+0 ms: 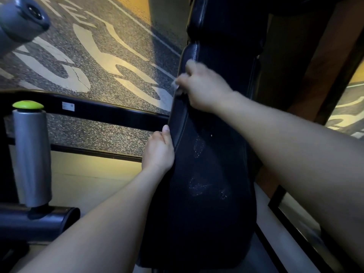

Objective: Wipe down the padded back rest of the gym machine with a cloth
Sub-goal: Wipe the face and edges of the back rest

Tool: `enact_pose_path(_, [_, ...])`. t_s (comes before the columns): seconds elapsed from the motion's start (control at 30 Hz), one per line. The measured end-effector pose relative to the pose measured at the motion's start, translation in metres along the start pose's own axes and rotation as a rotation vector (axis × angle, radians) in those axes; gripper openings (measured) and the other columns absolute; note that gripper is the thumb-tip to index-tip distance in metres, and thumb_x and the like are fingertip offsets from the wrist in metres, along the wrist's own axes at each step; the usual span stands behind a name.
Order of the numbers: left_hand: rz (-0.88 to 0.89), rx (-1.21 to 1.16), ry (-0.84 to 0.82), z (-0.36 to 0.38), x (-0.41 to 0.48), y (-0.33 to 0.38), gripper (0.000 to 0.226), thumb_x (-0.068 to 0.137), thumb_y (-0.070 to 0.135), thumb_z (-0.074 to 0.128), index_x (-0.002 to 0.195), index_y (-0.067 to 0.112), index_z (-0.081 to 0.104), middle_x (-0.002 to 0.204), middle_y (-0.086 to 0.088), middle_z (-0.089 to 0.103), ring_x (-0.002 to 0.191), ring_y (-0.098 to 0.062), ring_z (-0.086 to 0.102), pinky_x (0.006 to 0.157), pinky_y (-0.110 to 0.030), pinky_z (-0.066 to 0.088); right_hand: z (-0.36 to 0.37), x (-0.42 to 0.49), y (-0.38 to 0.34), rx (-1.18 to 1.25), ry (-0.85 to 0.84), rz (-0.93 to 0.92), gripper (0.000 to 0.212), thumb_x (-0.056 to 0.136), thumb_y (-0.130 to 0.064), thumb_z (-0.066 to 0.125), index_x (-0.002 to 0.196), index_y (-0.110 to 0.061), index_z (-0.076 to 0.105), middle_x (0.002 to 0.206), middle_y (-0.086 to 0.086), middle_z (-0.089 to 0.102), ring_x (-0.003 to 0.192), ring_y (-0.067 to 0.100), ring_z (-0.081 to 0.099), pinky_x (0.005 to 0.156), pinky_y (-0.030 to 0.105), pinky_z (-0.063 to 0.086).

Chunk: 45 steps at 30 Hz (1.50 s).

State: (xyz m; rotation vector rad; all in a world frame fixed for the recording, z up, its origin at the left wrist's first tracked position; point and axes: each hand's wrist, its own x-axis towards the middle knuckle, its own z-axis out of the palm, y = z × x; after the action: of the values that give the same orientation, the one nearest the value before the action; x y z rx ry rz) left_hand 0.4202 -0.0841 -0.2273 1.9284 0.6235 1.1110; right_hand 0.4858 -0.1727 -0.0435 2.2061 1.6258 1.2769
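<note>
Metalwork well left of the back rest (206, 213): blurred grey handle end (23, 18) high up, grey post (31, 154) with a green cap (27, 105) lower down, black frame bar (110, 113) running in to meet the pad's left edge, speckled floor with pale painted lettering (110, 62) beyond. Task judged under way, not near done. Upper part of the back rest's left side wall under the cloth (176, 86) at this moment. Centre of the back rest's face, lower down: two patches of pale speckled marks (204, 187), dried or damp impossible to tell, likely waiting for a pass. Right edge of the back rest too dark to judge. Separate upper pad (222, 20) above the back rest, condition not readable. Left hand (159, 148) clamped on the back rest's left edge about halfway up, thumb straight up along the seam, fingers curled round behind the edge and out of sight, forearm coming up from the lower left; probably steadying the pad. Right hand (203, 85) higher on the same edge, arm reaching in across the back rest's face from the right, fingers bunched around the pale cloth, only a scrap of it peeking out left of the knuckles, hand motion-blurred, pressing toward the side wall.
</note>
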Motion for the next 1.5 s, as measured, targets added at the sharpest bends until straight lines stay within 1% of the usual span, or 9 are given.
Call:
enact_pose_path(0.1, [-0.008,-0.004,0.005,-0.001,-0.002,0.002,0.065,0.108,0.049,0.018,0.113,-0.001,0.060,0.118,-0.025,0.062,0.111,-0.043,0.057,0.094,-0.047,0.044,0.004,-0.003,-0.005,0.061,0.055,0.149,0.030,0.096,-0.016,0.055,0.125,-0.021,0.062,0.125,0.012,0.044,0.115,0.033,0.047,0.087,0.042,0.049])
enact_pose_path(0.3, [-0.001,0.012,0.000,-0.003,-0.004,0.006,0.062,0.109,0.045,0.020,0.115,-0.003,0.058,0.121,-0.030,0.061,0.114,-0.046,0.056,0.092,-0.047,0.041,0.019,-0.052,-0.031,0.266,-0.100,-0.123,0.026,0.092,-0.013,0.055,0.113,-0.022,0.068,0.113,0.003,0.052,0.100,0.019,0.054,0.081,0.037,0.052])
enact_pose_path(0.43, [-0.005,0.010,0.003,-0.002,-0.004,0.005,0.063,0.109,0.047,0.019,0.116,0.000,0.059,0.120,-0.024,0.062,0.112,-0.041,0.057,0.092,-0.045,0.042,-0.004,-0.035,0.009,0.679,0.138,0.396,0.025,0.102,-0.013,0.047,0.125,-0.017,0.055,0.106,-0.003,0.060,0.074,-0.004,0.056,0.067,0.024,0.056])
enact_pose_path(0.53, [0.009,0.007,0.014,-0.002,-0.005,0.004,0.062,0.109,0.047,0.018,0.114,0.001,0.059,0.117,-0.022,0.062,0.109,-0.040,0.057,0.089,-0.044,0.041,-0.005,-0.032,0.029,0.596,0.210,0.571,0.021,0.104,-0.022,0.046,0.124,-0.022,0.046,0.110,0.001,0.055,0.081,0.007,0.059,0.056,0.012,0.044])
enact_pose_path(0.73, [0.010,0.016,0.011,-0.002,-0.006,0.004,0.061,0.109,0.046,0.019,0.117,0.002,0.059,0.120,-0.021,0.062,0.112,-0.038,0.056,0.090,-0.043,0.040,0.014,-0.039,0.019,0.289,0.290,0.467,0.019,0.100,-0.016,0.050,0.117,-0.022,0.051,0.108,0.007,0.042,0.077,0.025,0.054,0.063,0.044,0.057])
enact_pose_path(1.0, [0.018,0.030,0.023,-0.002,-0.005,0.004,0.059,0.109,0.044,0.020,0.115,0.000,0.059,0.117,-0.023,0.062,0.110,-0.040,0.056,0.091,-0.045,0.040,0.026,-0.040,0.015,0.211,0.287,0.185,0.024,0.101,-0.020,0.054,0.122,-0.010,0.056,0.105,0.013,0.044,0.070,0.025,0.050,0.057,0.044,0.052])
enact_pose_path(1.17, [0.014,0.033,0.021,-0.003,-0.006,0.004,0.061,0.109,0.046,0.019,0.113,0.001,0.059,0.115,-0.021,0.062,0.109,-0.040,0.056,0.092,-0.045,0.042,0.013,-0.006,0.051,0.379,0.416,0.571,0.032,0.100,-0.016,0.044,0.130,-0.014,0.055,0.115,0.010,0.049,0.091,0.021,0.056,0.066,0.009,0.040])
enact_pose_path(1.23, [0.012,0.033,0.017,-0.003,-0.007,0.005,0.061,0.108,0.047,0.018,0.113,0.002,0.059,0.115,-0.020,0.062,0.109,-0.039,0.056,0.092,-0.046,0.043,0.017,0.005,0.048,0.395,0.386,0.654,0.031,0.100,-0.013,0.044,0.128,-0.012,0.057,0.121,0.011,0.052,0.102,0.025,0.058,0.075,0.016,0.039])
enact_pose_path(1.5, [0.019,0.027,0.020,-0.003,-0.007,0.005,0.061,0.109,0.047,0.017,0.108,0.003,0.059,0.110,-0.019,0.063,0.103,-0.039,0.058,0.089,-0.047,0.046,0.022,-0.004,0.030,0.222,0.282,0.203,0.038,0.105,-0.027,0.051,0.136,-0.005,0.050,0.117,0.016,0.051,0.083,0.024,0.055,0.070,0.038,0.050])
